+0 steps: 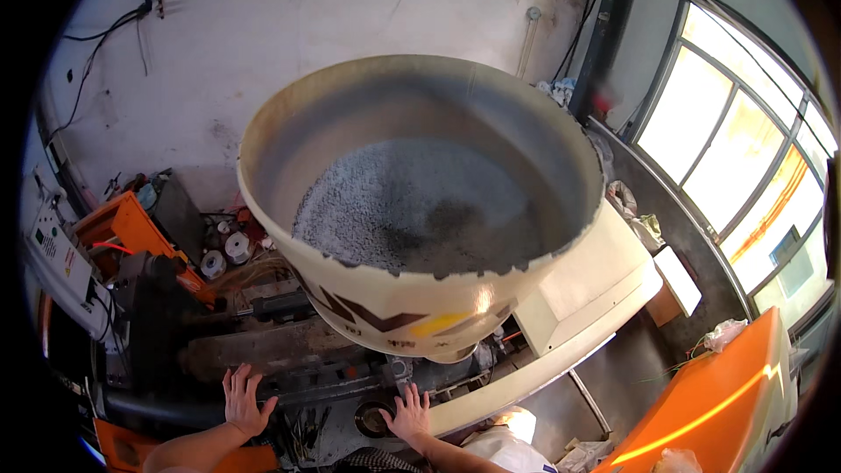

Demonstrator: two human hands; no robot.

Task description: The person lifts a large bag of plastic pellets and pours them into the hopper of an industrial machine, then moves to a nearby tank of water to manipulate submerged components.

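Observation:
A large cream round hopper [420, 298] fills the middle of the view, its top uncovered. Grey granules [377, 201] lie heaped inside, mostly toward the left of its bottom. Below the hopper to the left, my left hand [246, 401] is held with fingers spread and nothing in it, over the dark machine bed [263, 346]. My right hand [410, 416] is also spread and holds nothing, beside a dark round dish [375, 419] and under the hopper's lower edge. Whether either palm rests on a surface cannot be made out.
A cream machine cover [596, 271] extends right of the hopper. An orange panel [710, 394] stands at the lower right, with a white sack [512, 454] nearer me. Left are a control box [66, 263], an orange cabinet [131, 219] and white spools [236, 248]. Windows [727, 114] line the right.

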